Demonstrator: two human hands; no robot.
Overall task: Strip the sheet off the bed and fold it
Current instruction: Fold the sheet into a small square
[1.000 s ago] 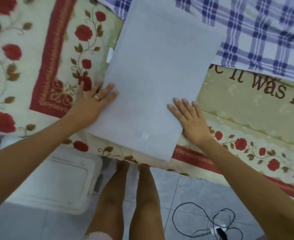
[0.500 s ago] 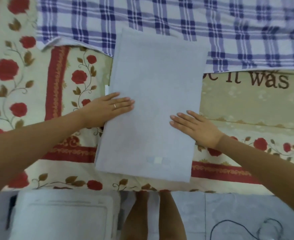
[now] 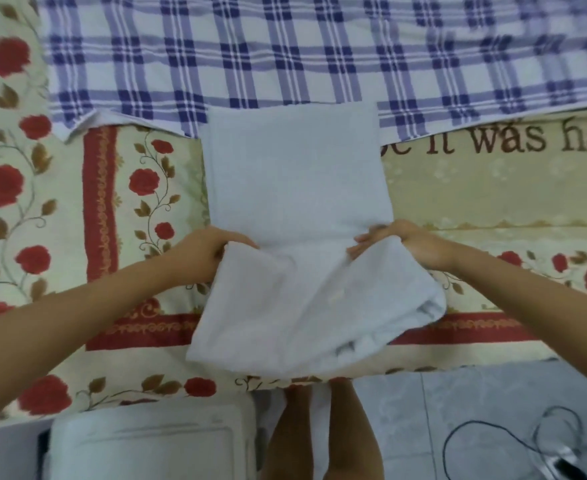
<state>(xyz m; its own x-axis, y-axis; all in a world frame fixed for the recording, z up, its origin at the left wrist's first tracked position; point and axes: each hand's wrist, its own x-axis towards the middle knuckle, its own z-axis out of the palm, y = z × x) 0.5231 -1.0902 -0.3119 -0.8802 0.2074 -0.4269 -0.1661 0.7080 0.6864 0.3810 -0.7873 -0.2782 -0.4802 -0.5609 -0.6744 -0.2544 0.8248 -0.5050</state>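
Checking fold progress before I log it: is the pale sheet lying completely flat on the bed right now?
No: the left hand and right hand grip the pale sheet, lifting its near end over the rest.

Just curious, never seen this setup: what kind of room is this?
Most likely a home bedroom: a rose-patterned bed cover, a checked blanket spread across it, and a pale folded sheet being handled above a tiled floor.

Sheet (image 3: 295, 174): pale matt cloth, soft. Plaid blanket (image 3: 285, 53): woven cloth. Floral bed cover (image 3: 139, 188): printed fabric. Floor (image 3: 475, 393): smooth tile.
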